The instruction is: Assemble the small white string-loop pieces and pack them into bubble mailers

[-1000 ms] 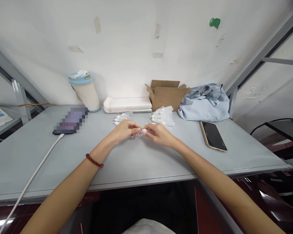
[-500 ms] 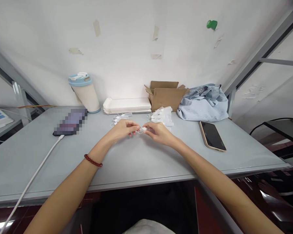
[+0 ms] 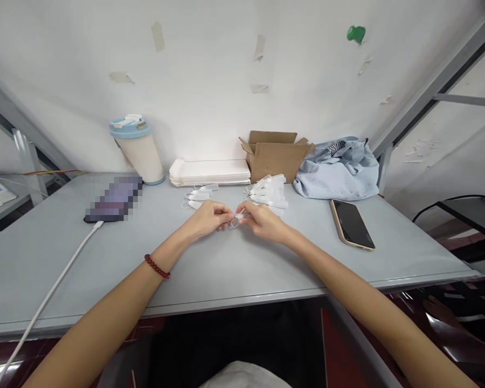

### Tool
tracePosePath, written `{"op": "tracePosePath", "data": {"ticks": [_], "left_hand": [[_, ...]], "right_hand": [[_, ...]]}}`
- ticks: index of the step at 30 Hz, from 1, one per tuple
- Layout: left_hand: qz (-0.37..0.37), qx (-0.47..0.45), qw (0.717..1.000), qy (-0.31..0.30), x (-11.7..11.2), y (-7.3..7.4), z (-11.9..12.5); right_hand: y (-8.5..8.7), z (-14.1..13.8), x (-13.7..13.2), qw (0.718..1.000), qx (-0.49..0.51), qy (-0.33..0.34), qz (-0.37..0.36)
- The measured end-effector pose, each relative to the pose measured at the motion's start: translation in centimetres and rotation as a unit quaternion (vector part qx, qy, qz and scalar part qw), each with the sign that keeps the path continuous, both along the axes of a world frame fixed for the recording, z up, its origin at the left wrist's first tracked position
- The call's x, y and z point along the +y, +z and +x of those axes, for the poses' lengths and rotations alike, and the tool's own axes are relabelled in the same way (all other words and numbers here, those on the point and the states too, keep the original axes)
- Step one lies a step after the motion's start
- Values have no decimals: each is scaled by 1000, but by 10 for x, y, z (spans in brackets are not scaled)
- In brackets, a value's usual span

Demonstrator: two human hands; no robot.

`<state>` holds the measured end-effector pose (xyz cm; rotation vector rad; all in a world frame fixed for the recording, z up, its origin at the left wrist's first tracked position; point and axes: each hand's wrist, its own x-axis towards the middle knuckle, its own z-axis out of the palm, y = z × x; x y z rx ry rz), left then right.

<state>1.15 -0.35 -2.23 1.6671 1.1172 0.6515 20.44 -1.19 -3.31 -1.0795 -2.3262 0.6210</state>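
Note:
Over the middle of the table, my right hand pinches a small white plastic tube with a thin loop at its end. My left hand is closed in a pinch at that loop, fingertips almost meeting those of my right hand. Most of the tube is hidden by my right fingers. Beyond my left hand lie several similar looped tubes. Past my right hand is a bigger pile of whitish translucent tubes with thin loops.
Along the wall stand a blue-lidded cup, a stack of white trays or flat boxes, an open cardboard box and a light blue cloth bag. A phone lies right; a blurred-out phone with a white cable lies left.
The thin loop now hangs more plainly visible below my fingertips. Both hands stay together in nearly the same place, and the view has shifted slightly.

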Motion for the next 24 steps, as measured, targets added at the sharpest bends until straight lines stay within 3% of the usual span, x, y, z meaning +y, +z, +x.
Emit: {"op": "tracePosePath", "data": {"ticks": [14,19,24], "left_hand": [[-34,-25,999,-9,7,3,-5],[-14,-3,1000,18,8,5,-10],[9,-1,1000,-8,5,1,-8]], "right_hand": [[1,0,6,998,61,-8,-19],[1,-1,5,998,63,-8,-25],[0,-2,2,999,44,1,-3]]}}
